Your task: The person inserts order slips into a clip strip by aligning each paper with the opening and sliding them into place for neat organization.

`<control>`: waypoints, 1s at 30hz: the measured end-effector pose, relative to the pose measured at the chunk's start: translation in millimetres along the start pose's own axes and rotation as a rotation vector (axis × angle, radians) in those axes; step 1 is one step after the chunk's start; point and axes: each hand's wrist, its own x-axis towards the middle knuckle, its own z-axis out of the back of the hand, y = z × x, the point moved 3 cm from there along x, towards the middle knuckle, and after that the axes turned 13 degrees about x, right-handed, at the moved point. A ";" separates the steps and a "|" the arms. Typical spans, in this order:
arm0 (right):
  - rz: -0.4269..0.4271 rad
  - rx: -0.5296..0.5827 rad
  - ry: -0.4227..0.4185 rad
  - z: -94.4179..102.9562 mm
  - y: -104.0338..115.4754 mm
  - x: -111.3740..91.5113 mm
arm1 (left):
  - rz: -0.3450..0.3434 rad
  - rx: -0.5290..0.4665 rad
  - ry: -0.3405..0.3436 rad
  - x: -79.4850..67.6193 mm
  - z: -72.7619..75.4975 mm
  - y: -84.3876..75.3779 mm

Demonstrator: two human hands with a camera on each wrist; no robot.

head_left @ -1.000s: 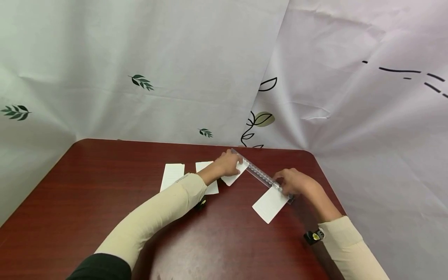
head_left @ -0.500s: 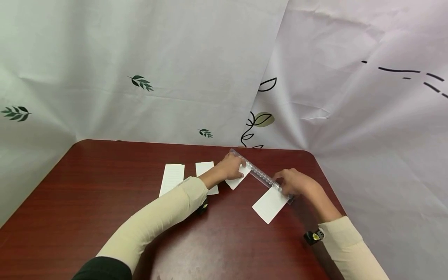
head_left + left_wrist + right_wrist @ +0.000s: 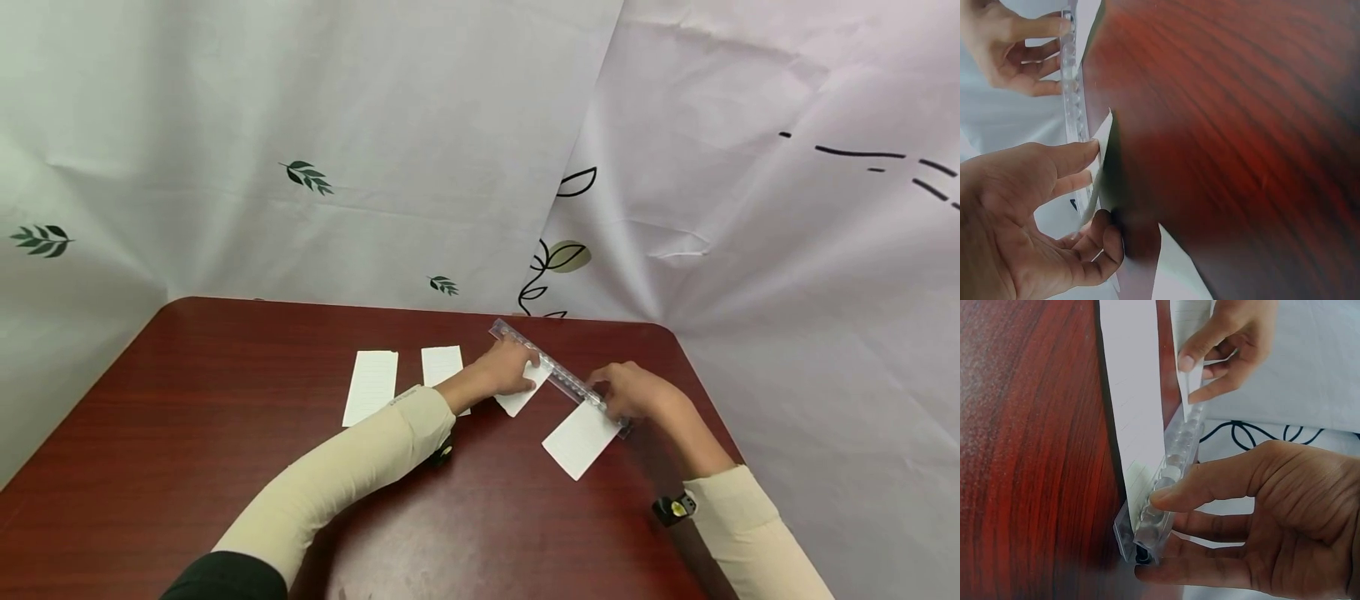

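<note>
A clear plastic ticket rail (image 3: 566, 381) with a row of round clear beads lies diagonally on the table. My right hand (image 3: 633, 392) grips its near end, the thumb on top in the right wrist view. One white lined paper slip (image 3: 579, 442) is tucked under the rail's edge beside that hand. Farther up the rail, my left hand (image 3: 506, 367) pinches another paper slip (image 3: 1102, 147) between thumb and fingers. This slip bends slightly and its edge is against the rail; I cannot tell how far in it sits.
Two more paper slips lie to the left on the dark red table (image 3: 225, 433): one lined slip (image 3: 371, 387) and one slip (image 3: 442, 364) partly behind my left forearm. A white printed curtain (image 3: 375, 208) hangs behind the table's back edge.
My left hand has moved right and a little nearer along the rail, taking its paper slip with it. The right hand, the rail and the tucked slip have stayed nearly in place.
</note>
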 end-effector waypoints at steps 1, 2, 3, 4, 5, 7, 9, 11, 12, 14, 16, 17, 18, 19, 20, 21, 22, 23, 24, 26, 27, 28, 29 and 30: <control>-0.004 0.003 -0.004 -0.2 1.5 -1.3 | 0.003 -0.006 0.009 -0.2 -0.6 -1.8; -0.030 0.006 -0.008 -0.5 9.4 -5.6 | 0.010 0.002 0.011 -0.1 -1.4 -3.8; -0.033 0.004 -0.013 -0.8 11.4 -7.1 | 0.019 0.003 0.017 -3.4 2.0 -6.9; -0.033 0.001 -0.017 -1.0 13.1 -8.5 | 0.023 -0.006 0.015 -3.5 1.6 -8.6; -0.043 0.003 -0.023 -1.4 14.7 -9.3 | 0.028 -0.001 0.014 -4.3 2.2 -10.5; -0.051 -0.006 -0.031 -1.9 16.5 -10.2 | 0.043 0.018 0.027 -5.3 3.9 -14.3; -0.051 -0.013 -0.035 -2.2 16.3 -9.7 | 0.043 0.030 0.023 -4.4 3.0 -16.4; -0.053 -0.009 -0.039 -2.2 15.0 -8.7 | 0.041 0.051 0.024 -1.1 -2.8 -16.9; -0.049 -0.008 -0.038 -2.1 14.1 -8.5 | 0.041 0.063 0.024 -0.5 -4.3 -17.8; -0.043 -0.005 -0.035 -2.4 12.1 -7.6 | 0.042 0.070 0.024 1.5 -7.8 -19.2; -0.043 -0.001 -0.034 -2.7 10.9 -7.1 | 0.047 0.070 0.034 -7.7 1.5 -26.2; -0.045 0.002 -0.032 -2.9 10.7 -6.9 | 0.050 0.070 0.037 -13.0 7.3 -30.0; -0.045 0.002 -0.032 -2.9 10.5 -6.9 | 0.054 0.065 0.042 -19.1 14.3 -34.1; -0.047 0.001 -0.031 -3.2 10.7 -6.7 | 0.058 0.060 0.047 -25.5 21.5 -38.2; -0.047 0.001 -0.032 -2.9 11.0 -7.1 | 0.060 0.062 0.047 -31.7 27.9 -41.8; -0.049 0.000 -0.032 -3.0 11.3 -7.2 | 0.058 0.058 0.051 -39.8 35.1 -46.2; -0.048 -0.001 -0.031 -2.8 11.6 -7.5 | 0.059 0.062 0.053 -43.4 38.2 -48.5; -0.049 -0.001 -0.030 -2.7 11.7 -7.8 | 0.057 0.068 0.053 -46.1 39.9 -50.2; -0.049 -0.003 -0.030 -2.6 11.7 -7.9 | 0.056 0.074 0.052 -48.3 40.9 -51.9; -0.049 -0.003 -0.029 -2.6 11.5 -7.7 | 0.052 0.085 0.053 -51.1 41.4 -54.5; -0.048 -0.004 -0.029 -2.8 11.2 -7.4 | 0.050 0.084 0.053 -51.8 41.2 -55.5; -0.047 -0.005 -0.028 -2.9 11.0 -7.1 | 0.049 0.083 0.052 -52.2 41.1 -56.3; -0.045 -0.006 -0.028 -3.0 10.9 -6.7 | 0.048 0.082 0.052 -52.6 41.0 -57.0; -0.045 -0.008 -0.029 -3.2 10.7 -6.1 | 0.049 0.079 0.053 -52.8 40.9 -57.6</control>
